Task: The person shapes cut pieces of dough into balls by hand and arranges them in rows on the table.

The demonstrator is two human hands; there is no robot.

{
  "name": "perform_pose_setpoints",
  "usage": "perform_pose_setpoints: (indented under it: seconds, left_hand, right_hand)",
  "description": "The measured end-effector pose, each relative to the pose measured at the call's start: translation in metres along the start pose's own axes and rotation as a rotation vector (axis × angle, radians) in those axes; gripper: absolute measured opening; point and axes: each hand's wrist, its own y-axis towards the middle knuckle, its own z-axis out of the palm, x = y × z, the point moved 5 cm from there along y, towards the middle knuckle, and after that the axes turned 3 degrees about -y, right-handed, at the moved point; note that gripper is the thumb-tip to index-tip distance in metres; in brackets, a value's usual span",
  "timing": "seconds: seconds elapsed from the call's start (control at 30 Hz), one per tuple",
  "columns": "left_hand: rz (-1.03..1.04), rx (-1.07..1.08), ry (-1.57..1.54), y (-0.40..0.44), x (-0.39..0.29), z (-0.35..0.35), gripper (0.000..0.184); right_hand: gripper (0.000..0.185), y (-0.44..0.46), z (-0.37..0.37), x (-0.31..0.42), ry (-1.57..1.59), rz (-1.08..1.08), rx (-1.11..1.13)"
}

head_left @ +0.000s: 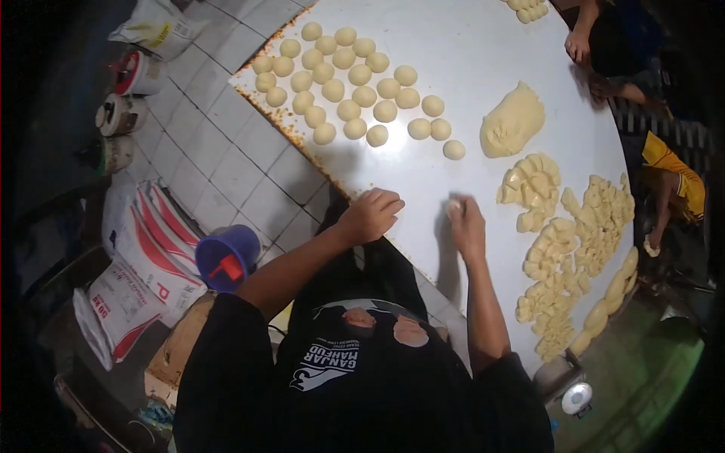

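Note:
My left hand [372,217] is at the near edge of the white table [423,245], its fingers curled down and closed. What lies under them, if anything, is hidden. Farther right, my right hand [468,229] is closed around a piece of dough [453,206], of which a pale bit shows by the thumb. Round dough balls [364,96] lie in loose rows beyond my hands. One ball [454,149] sits closest to my right hand. To the right are a large smooth dough lump [513,121] and heaps of cut dough pieces [555,249].
Other people's hands [578,47] rest at the far right edge, and a person in a yellow shirt [674,181] is beyond it. On the tiled floor at left stand a blue bucket [219,257], flour sacks [124,298] and several tubs [121,115]. A long dough roll [604,311] lies along the right edge.

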Motion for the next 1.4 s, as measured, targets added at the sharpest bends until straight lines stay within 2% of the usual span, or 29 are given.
perform_pose_setpoints:
  seconds: [0.07,0.13,0.2,0.27,0.3,0.33,0.4,0.47,0.5,0.53,0.6,0.63,0.67,0.7,0.73,0.77,0.87,0.93,0.97,1.0,1.03,1.07,1.1,1.17,1.2,1.23,1.27,1.33,1.4]
  left_hand:
    - [-0.028,0.013,-0.054,0.004,0.004,0.000,0.033]
    - [-0.044,-0.036,-0.110,0.006,0.010,0.001,0.032]
    - [-0.037,-0.036,-0.111,0.005,0.009,0.000,0.031]
    - [-0.027,0.022,-0.106,0.003,0.018,-0.005,0.031]
    - [-0.031,-0.040,-0.157,0.000,0.026,-0.002,0.032]
    - [-0.028,-0.081,-0.240,-0.004,0.023,0.004,0.033]
    - [-0.001,0.017,-0.102,0.004,0.014,0.007,0.034]
    - [-0.116,0.050,-0.144,0.009,0.012,0.018,0.038]
    - [-0.079,0.068,-0.144,0.024,0.001,0.025,0.038]
    - [-0.054,0.092,-0.111,0.036,-0.013,0.027,0.037]
    - [-0.011,0.143,-0.062,0.057,-0.036,0.057,0.037]
    - [-0.075,0.194,-0.136,0.067,-0.049,0.083,0.038]
    - [-0.147,0.252,-0.206,0.072,-0.065,0.106,0.040]
    - [-0.415,0.372,-0.424,0.077,-0.081,0.128,0.042]
    - [-0.679,0.473,-0.628,0.085,-0.100,0.151,0.044]
    - [-0.896,0.475,-0.798,0.083,-0.121,0.166,0.046]
    - [-0.576,0.231,-0.547,0.041,-0.134,0.187,0.040]
    - [-0.955,0.391,-0.729,0.011,-0.133,0.169,0.033]
    - [-0.815,0.249,-0.559,0.009,-0.125,0.152,0.030]
    - [-0.610,0.163,-0.319,0.004,-0.105,0.140,0.031]
    - [-0.531,0.130,-0.226,0.013,-0.101,0.126,0.035]
    - [-0.463,0.095,-0.134,0.017,-0.099,0.110,0.040]
    - [-0.486,0.105,-0.122,0.004,-0.090,0.094,0.040]
    - [-0.014,0.349,0.145,0.006,-0.085,0.078,0.060]
    - [-0.012,0.326,0.134,0.015,-0.069,0.066,0.060]
    - [0.131,0.476,0.292,0.022,-0.057,0.063,0.067]
    - [0.267,0.633,0.448,0.022,-0.052,0.065,0.074]
    - [0.296,0.502,0.425,0.091,-0.059,0.091,0.068]
    - [0.223,0.359,0.300,0.134,-0.075,0.136,0.062]
  right_hand:
    - [0.025,0.054,-0.015,0.079,0.362,0.218,0.121]
    - [0.040,0.079,0.015,0.108,0.357,0.034,-0.087]
    - [0.047,0.094,0.061,0.117,0.062,-0.191,-0.156]
    - [0.047,0.070,0.068,0.107,0.091,-0.068,-0.260]
    - [0.046,0.049,0.070,0.097,0.172,0.017,-0.205]
    - [0.046,0.012,0.063,0.077,0.238,0.130,-0.160]
    - [0.040,-0.057,0.049,0.018,-0.037,-0.053,-0.094]
    - [0.037,-0.110,0.007,-0.075,-0.102,0.244,-0.175]
    - [0.042,-0.119,-0.021,-0.119,-0.028,0.504,-0.330]
    - [0.048,-0.115,-0.047,-0.147,-0.101,0.630,-0.425]
    - [0.057,-0.076,-0.079,-0.187,-0.202,0.417,-0.532]
    - [0.054,-0.055,-0.084,-0.199,-0.241,0.335,-0.562]
    - [0.043,-0.039,-0.089,-0.193,-0.065,0.486,-0.526]
    - [0.034,-0.038,-0.074,-0.202,0.006,0.447,-0.532]
    - [0.029,-0.047,-0.057,-0.193,0.222,0.517,-0.384]
    - [0.031,-0.068,-0.041,-0.177,0.231,0.434,-0.315]
    - [0.041,-0.149,-0.021,-0.116,0.158,-0.002,-0.233]
    - [0.051,-0.151,-0.034,-0.155,0.205,0.113,-0.212]
    - [0.056,-0.140,-0.034,-0.197,0.309,0.341,-0.269]
    - [0.052,-0.106,-0.065,-0.222,0.108,0.331,-0.521]
    - [0.048,-0.070,-0.107,-0.228,-0.011,0.279,-0.654]
    - [0.047,-0.045,-0.127,-0.224,-0.214,0.018,-0.868]
    - [0.047,-0.051,-0.112,-0.224,-0.197,0.026,-0.847]
    - [0.037,-0.043,-0.072,-0.248,-0.020,0.289,-0.470]
    - [0.032,-0.078,-0.056,-0.235,-0.014,0.215,-0.482]
    - [0.028,-0.130,-0.044,-0.214,-0.011,0.141,-0.490]
    - [0.027,-0.158,-0.062,-0.181,-0.023,-0.021,-0.310]
    - [0.026,-0.153,-0.081,-0.154,-0.024,-0.182,-0.081]
    - [0.029,-0.107,-0.074,-0.171,-0.208,-0.035,-0.266]
